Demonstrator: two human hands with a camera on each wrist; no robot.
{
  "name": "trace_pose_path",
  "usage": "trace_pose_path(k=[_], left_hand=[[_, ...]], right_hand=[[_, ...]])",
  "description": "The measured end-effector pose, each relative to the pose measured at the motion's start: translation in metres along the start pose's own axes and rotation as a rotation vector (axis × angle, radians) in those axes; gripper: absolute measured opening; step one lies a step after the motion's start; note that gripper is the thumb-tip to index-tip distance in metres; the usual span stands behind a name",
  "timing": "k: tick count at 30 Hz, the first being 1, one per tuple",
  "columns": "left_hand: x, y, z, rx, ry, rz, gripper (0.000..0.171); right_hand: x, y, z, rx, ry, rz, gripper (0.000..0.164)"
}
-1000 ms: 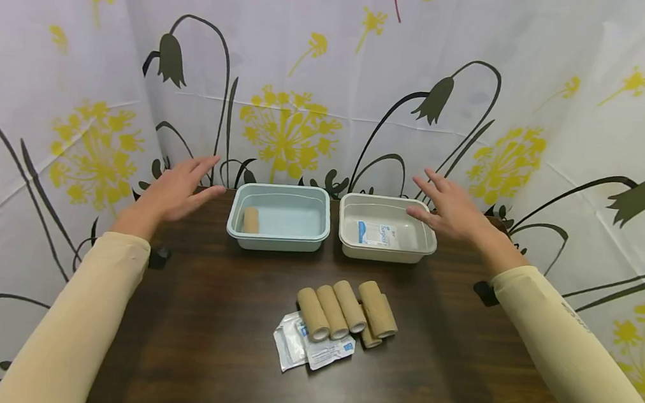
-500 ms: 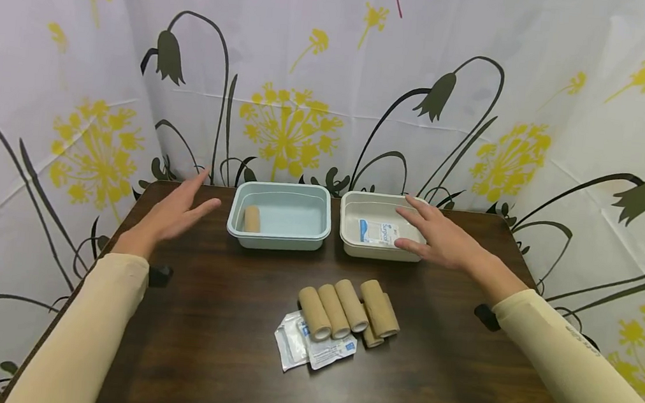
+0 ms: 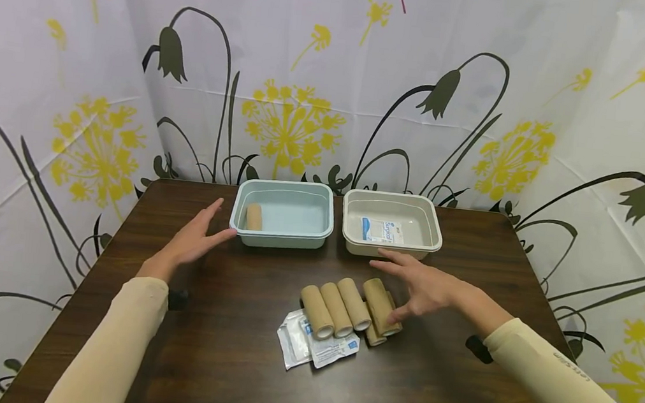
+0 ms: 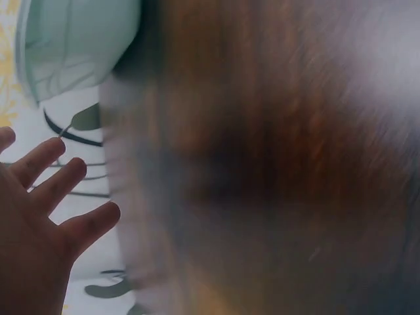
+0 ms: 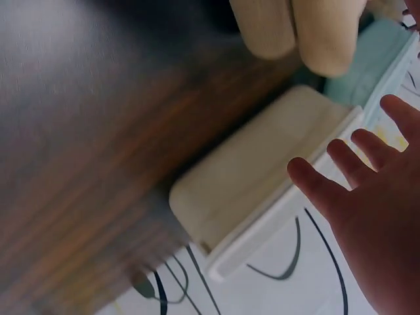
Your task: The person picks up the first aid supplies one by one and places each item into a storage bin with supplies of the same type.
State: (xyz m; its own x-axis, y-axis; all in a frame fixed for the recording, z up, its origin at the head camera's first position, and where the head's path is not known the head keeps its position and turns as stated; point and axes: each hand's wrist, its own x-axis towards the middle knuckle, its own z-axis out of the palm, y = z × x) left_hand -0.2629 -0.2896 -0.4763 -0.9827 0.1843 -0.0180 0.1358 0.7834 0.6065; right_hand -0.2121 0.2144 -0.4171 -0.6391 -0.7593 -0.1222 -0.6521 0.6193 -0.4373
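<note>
My right hand [image 3: 421, 288] hovers over the right end of a pile of brown cardboard tubes [image 3: 317, 312], fingers spread; its thumb overlaps the rightmost tube in the head view. Under the tubes lie flat white packets [image 3: 333, 352] with blue print. With fingers extended, my left hand [image 3: 189, 244] is at the front left corner of a light blue bin [image 3: 284, 242], thumb tip right by its rim. One small tube [image 3: 254, 216] lies inside that bin. The right wrist view shows the right hand [image 5: 380, 190] holding nothing, beside the beige bin [image 5: 262, 157].
The beige bin stands right of the blue one at the back of the dark wooden table [image 3: 216, 365], with a packet printed "Surgical" [image 3: 382, 230] in it. Behind the table hangs a white curtain [image 3: 324, 54] with flower prints.
The right hand has come down and toward me, from above the beige bin to the tube pile. My left hand has lowered and shifted right, nearer the blue bin. Tubes and packets stay put.
</note>
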Motion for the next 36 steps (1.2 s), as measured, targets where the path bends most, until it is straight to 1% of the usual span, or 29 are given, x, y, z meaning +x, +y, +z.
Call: trace_pose_path(k=[4, 7, 16, 20, 26, 32, 36], left_hand=[[-0.001, -0.003, 0.015, -0.042, -0.012, -0.007, 0.094], [-0.001, -0.004, 0.022, -0.072, -0.014, -0.012, 0.094], [0.003, -0.006, 0.035, -0.136, 0.034, -0.016, 0.096], [0.004, -0.006, 0.040, -0.143, 0.041, -0.005, 0.095], [0.000, -0.003, 0.043, -0.152, 0.035, -0.003, 0.092], [0.003, -0.001, 0.042, -0.173, 0.066, 0.028, 0.090], [0.003, -0.001, 0.042, -0.171, 0.074, 0.037, 0.089]], right_hand=[[0.001, 0.000, 0.013, 0.034, -0.057, 0.004, 0.107], [0.002, 0.000, 0.020, 0.035, -0.080, 0.009, 0.106], [0.004, -0.001, 0.027, 0.046, -0.126, 0.021, 0.106], [0.005, -0.001, 0.030, 0.027, -0.118, 0.010, 0.104], [0.002, -0.005, 0.029, 0.005, -0.094, 0.016, 0.101], [0.001, -0.010, 0.018, -0.022, -0.053, 0.016, 0.100], [0.007, -0.015, 0.010, -0.034, -0.016, 0.005, 0.097]])
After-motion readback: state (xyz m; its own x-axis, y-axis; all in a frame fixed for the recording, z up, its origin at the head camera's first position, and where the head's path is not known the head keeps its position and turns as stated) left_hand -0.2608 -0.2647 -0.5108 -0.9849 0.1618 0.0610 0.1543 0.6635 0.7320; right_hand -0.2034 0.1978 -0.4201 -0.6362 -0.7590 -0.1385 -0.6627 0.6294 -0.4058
